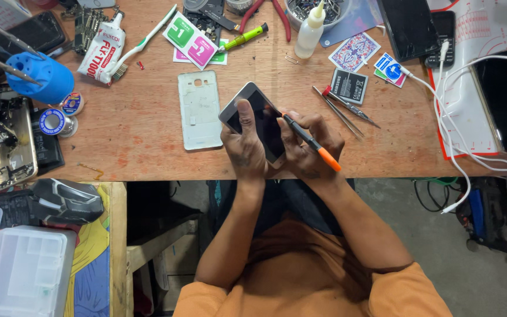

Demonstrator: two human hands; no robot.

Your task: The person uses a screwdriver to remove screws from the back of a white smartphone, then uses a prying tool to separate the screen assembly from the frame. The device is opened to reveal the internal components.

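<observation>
The left hand [243, 147] holds a phone [254, 121]; the right hand [312, 144] grips a screwdriver [311, 142] against it.

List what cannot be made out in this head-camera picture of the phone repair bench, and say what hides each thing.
1. Lower end of the smartphone: head view, covered by the left hand and right hand.
2. Tip of the orange-handled screwdriver: too small to tell against the dark screen.
3. Black tablet: cut off by the top edge.
4. Contents of the round parts bowl: too small, cut off by the top edge.
</observation>
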